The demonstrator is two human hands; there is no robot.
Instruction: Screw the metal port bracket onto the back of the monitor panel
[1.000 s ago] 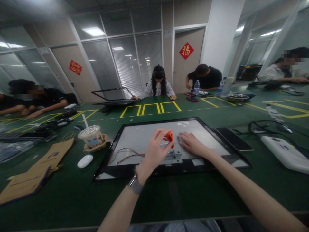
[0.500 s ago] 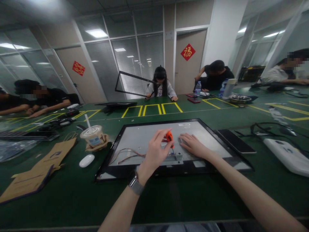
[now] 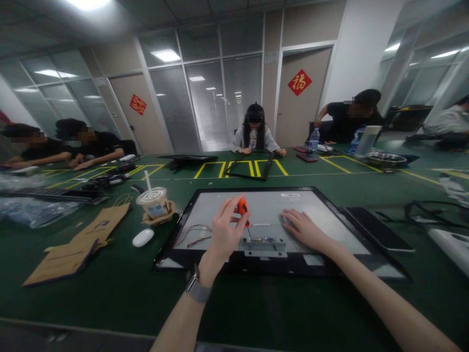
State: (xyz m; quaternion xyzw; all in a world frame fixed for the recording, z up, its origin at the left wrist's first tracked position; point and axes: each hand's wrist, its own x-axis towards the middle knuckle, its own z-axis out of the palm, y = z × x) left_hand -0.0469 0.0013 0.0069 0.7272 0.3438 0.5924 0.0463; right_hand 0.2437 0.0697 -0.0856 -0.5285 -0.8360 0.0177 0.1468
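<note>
A flat display panel (image 3: 264,205) with a black frame lies back side up on the green table in front of me. My left hand (image 3: 227,226) pinches the orange handle of a screwdriver (image 3: 243,206). The thin shaft points down at the left part of a metal bracket (image 3: 266,252) that carries a small circuit board and connectors; whether the tip touches it I cannot tell. My right hand (image 3: 302,227) rests flat on the panel's grey back, right of the bracket, its fingers spread. A thin bundle of wires (image 3: 196,234) runs across the panel at left.
Left of the panel are an iced drink cup (image 3: 153,203), a white mouse-like case (image 3: 143,238) and a brown paper bag (image 3: 78,249). A black phone (image 3: 377,227) lies to the right. Across the table a person (image 3: 255,132) handles a thin black frame (image 3: 249,171); other people sit on both sides.
My left hand and the screwdriver have shifted left along the bracket. My right hand stays on the panel. The person opposite has lowered the black frame onto the table. The view has swung left.
</note>
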